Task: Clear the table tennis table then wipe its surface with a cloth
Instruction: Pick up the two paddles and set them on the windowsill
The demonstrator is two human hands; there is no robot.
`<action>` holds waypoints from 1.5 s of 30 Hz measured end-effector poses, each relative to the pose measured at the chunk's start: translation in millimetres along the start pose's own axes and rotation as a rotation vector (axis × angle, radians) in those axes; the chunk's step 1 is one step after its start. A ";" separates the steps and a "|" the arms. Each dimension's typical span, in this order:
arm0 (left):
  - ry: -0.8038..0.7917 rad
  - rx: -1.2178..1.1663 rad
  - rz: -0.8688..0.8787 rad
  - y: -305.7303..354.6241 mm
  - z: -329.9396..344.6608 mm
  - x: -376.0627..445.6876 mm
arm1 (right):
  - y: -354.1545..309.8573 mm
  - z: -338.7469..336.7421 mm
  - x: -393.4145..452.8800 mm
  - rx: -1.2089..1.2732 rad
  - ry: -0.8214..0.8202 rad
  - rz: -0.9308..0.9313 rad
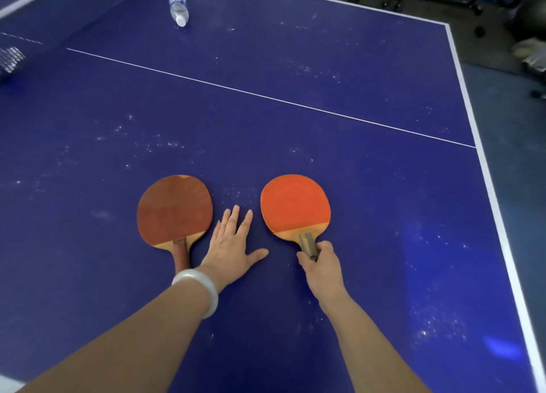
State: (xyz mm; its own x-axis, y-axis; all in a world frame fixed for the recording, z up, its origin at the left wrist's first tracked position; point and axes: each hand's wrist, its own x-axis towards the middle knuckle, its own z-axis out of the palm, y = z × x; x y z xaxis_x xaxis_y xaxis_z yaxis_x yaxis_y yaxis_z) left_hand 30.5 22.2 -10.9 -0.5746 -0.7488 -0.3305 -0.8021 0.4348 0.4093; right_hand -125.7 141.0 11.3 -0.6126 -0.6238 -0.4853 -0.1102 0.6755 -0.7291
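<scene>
Two paddles lie flat on the blue table tennis table (369, 186). The dark red paddle (174, 209) is on the left, its handle pointing toward me beside my left wrist. My left hand (233, 245) rests flat on the table with straight fingers, between the two paddles and touching neither blade. The bright orange paddle (295, 205) lies on the right. My right hand (320, 259) grips the end of its handle. A white bangle sits on my left wrist. White dust specks cover the surface. No cloth is in view.
A clear plastic water bottle (178, 4) lies on its side at the far left of the table. The net (10, 59) shows at the left edge. The table's white-edged right side (484, 168) borders a floor with dark equipment and shoes.
</scene>
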 end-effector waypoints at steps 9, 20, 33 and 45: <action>0.314 -0.187 0.002 -32.8 -13.9 -85.3 | -4.6 34.3 -62.2 0.447 -0.185 0.242; 0.367 -0.375 -0.445 -65.8 -24.9 -82.3 | -15.0 86.5 -92.6 0.334 -0.118 0.224; 0.257 -0.354 -0.681 -51.2 -24.5 -67.8 | -22.3 94.4 -94.5 0.267 -0.042 0.122; 0.247 -1.050 -0.681 -48.5 -32.7 -112.7 | -43.4 60.7 -103.5 0.239 -0.138 0.023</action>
State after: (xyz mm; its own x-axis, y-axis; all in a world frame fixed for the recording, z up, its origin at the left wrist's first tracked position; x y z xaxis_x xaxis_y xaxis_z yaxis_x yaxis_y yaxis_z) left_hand 139.4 69.1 34.3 0.0366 -0.7858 -0.6174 -0.3435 -0.5900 0.7307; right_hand -9.9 152.4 63.9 -0.4986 -0.6683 -0.5521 0.0998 0.5883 -0.8024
